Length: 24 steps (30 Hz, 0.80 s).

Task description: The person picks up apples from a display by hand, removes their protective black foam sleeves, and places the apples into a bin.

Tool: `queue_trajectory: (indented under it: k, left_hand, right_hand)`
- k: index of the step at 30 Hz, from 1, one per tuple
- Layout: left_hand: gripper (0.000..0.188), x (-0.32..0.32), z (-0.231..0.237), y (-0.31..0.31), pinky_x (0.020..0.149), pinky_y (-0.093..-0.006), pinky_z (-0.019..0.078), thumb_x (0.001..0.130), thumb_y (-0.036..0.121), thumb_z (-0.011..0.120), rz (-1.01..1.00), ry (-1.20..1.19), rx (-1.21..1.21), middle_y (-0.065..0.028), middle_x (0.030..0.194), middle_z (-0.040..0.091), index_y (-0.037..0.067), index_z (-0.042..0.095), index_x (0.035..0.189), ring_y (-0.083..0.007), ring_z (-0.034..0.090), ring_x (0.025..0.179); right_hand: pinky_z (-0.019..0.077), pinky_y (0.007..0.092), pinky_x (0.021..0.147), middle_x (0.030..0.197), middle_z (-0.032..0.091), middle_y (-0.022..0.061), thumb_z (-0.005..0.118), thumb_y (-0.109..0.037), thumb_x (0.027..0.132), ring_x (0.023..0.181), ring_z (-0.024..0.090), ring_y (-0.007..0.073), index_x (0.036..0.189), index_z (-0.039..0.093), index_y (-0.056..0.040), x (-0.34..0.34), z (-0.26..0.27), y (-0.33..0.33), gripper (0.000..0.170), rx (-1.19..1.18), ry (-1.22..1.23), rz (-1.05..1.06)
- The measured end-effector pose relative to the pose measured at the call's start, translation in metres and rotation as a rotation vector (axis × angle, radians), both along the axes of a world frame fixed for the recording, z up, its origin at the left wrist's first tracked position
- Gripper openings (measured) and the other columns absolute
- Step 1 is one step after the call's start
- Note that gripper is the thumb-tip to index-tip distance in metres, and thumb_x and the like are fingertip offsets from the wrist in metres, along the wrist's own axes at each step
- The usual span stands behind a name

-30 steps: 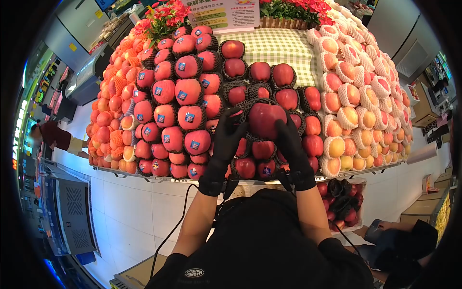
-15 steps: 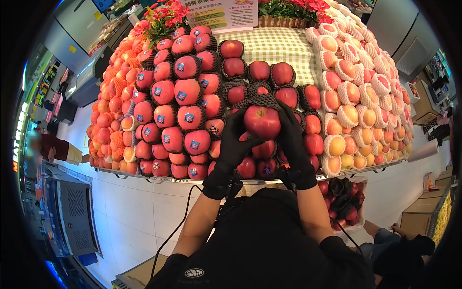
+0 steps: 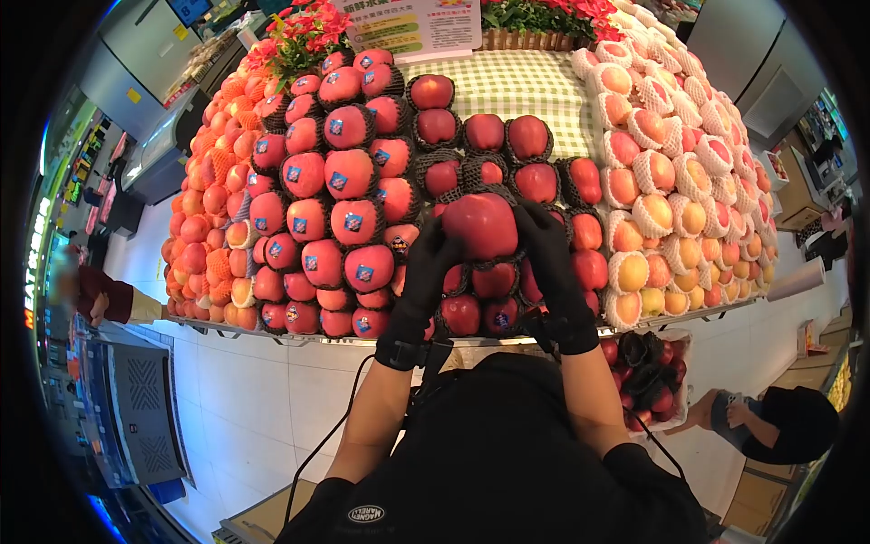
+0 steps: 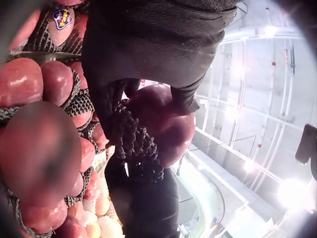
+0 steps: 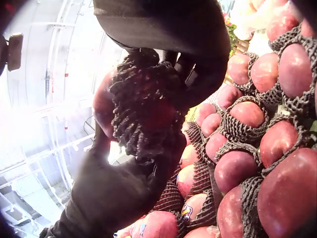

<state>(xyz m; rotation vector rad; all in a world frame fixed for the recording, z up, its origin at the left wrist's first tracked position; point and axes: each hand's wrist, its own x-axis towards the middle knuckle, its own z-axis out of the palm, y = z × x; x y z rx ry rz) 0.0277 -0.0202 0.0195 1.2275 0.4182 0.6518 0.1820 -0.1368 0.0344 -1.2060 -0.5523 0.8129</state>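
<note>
A large dark red apple (image 3: 480,227) is held between both black-gloved hands above the front rows of the display. My left hand (image 3: 433,267) curls round its left side, with the thumb across the skin in the left wrist view. On the other side, my right hand (image 3: 546,258) grips the apple. A black foam net (image 5: 143,111) covers the apple's far part and shows plainly in the right wrist view. Beneath and around the hands lie more red apples, such as one (image 3: 460,315) near the front edge, several in black nets.
Stickered apples (image 3: 351,222) fill rows at left; paler fruit in white nets (image 3: 654,218) is piled at right. Behind lie a green checked cloth (image 3: 535,86), a sign (image 3: 412,27) and red flowers (image 3: 313,32). A crate of apples (image 3: 684,381) stands low at right.
The apple has turned in my hands: half a second ago its stem end faced me, now its smooth side does. It has shifted slightly left. A person at right has moved.
</note>
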Motion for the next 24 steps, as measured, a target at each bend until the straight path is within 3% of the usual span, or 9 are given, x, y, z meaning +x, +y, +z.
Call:
queue_trajectory:
  k: [2,5,8,11,13,15,17,20,24]
  left_hand:
    - [0.043,-0.002,0.003,-0.003,0.090,-0.0313,0.0493,0.096,0.025,0.057,-0.022,0.017,-0.119,-0.0100,0.120,0.057,0.000,0.047,0.129,-0.0180,0.056,0.108]
    - [0.044,-0.004,-0.014,0.003,0.088,-0.0303,0.0494,0.096,0.027,0.055,-0.048,0.099,0.126,-0.0093,0.120,0.056,0.001,0.047,0.130,-0.0168,0.057,0.106]
    - [0.043,-0.001,-0.010,-0.001,0.086,-0.0294,0.0495,0.096,0.026,0.056,-0.041,-0.033,-0.090,-0.0088,0.120,0.056,0.001,0.047,0.130,-0.0160,0.057,0.105]
    - [0.043,0.003,-0.001,-0.005,0.088,-0.0307,0.0494,0.095,0.025,0.056,-0.098,-0.062,-0.086,-0.0085,0.119,0.057,0.000,0.048,0.130,-0.0168,0.056,0.106]
    - [0.042,0.005,-0.002,-0.005,0.087,-0.0316,0.0511,0.094,0.021,0.059,-0.104,-0.061,-0.081,-0.0084,0.118,0.058,0.000,0.048,0.128,-0.0175,0.057,0.105]
    - [0.041,0.007,-0.001,-0.003,0.086,-0.0323,0.0529,0.092,0.017,0.061,-0.113,-0.021,-0.080,-0.0086,0.117,0.058,0.000,0.049,0.127,-0.0182,0.058,0.104]
    - [0.041,0.009,0.003,0.004,0.084,-0.0330,0.0550,0.090,0.012,0.063,-0.119,0.055,-0.083,-0.0094,0.116,0.059,-0.001,0.049,0.126,-0.0189,0.059,0.103]
    - [0.040,0.016,-0.017,0.013,0.079,-0.0323,0.0571,0.087,0.008,0.066,0.027,0.055,0.096,-0.0116,0.115,0.059,-0.001,0.050,0.123,-0.0187,0.061,0.100]
    - [0.046,0.024,0.007,-0.005,0.088,-0.0335,0.0527,0.086,0.007,0.066,-0.025,-0.028,0.000,-0.0130,0.120,0.057,-0.001,0.047,0.127,-0.0208,0.058,0.108]
  right_hand:
    - [0.0468,0.0272,0.087,0.115,0.059,0.0074,0.055,-0.020,0.095,0.101,0.056,0.0128,0.129,0.051,-0.0003,0.003,0.000,-0.001,0.039,-0.083,-0.095,0.007]
    - [0.0453,0.0286,0.092,0.125,0.055,0.0089,0.053,-0.022,0.096,0.110,0.053,0.0143,0.134,0.045,-0.0011,0.000,-0.002,0.003,0.044,-0.013,-0.124,-0.021]
    - [0.0435,0.0285,0.096,0.129,0.054,0.0077,0.048,-0.028,0.099,0.111,0.054,0.0147,0.133,0.047,-0.0032,-0.009,0.011,0.001,0.042,0.151,0.044,0.079]
    - [0.0457,0.0311,0.096,0.131,0.051,0.0083,0.042,-0.030,0.102,0.114,0.053,0.0176,0.135,0.044,-0.0048,-0.021,0.012,-0.009,0.042,0.298,0.231,0.199]
    - [0.0477,0.0330,0.094,0.129,0.052,0.0085,0.040,-0.033,0.102,0.114,0.054,0.0187,0.135,0.043,-0.0063,-0.021,0.008,-0.011,0.043,0.227,-0.143,0.138]
    - [0.0475,0.0326,0.094,0.130,0.052,0.0085,0.041,-0.032,0.102,0.115,0.053,0.0182,0.136,0.042,-0.0066,-0.021,0.008,-0.013,0.043,0.219,-0.124,0.118]
    - [0.0450,0.0300,0.096,0.133,0.050,0.0082,0.044,-0.028,0.101,0.118,0.051,0.0163,0.138,0.040,-0.0058,-0.022,0.013,-0.013,0.043,0.277,0.282,0.142]
    - [0.0460,0.0287,0.091,0.126,0.053,0.0078,0.050,-0.028,0.098,0.111,0.054,0.0149,0.137,0.041,-0.0055,-0.008,0.002,-0.010,0.046,0.344,0.582,0.139]
    - [0.0462,0.0281,0.087,0.118,0.057,0.0070,0.055,-0.024,0.094,0.102,0.055,0.0129,0.133,0.045,-0.0036,-0.005,-0.003,0.002,0.045,0.127,0.096,-0.193]
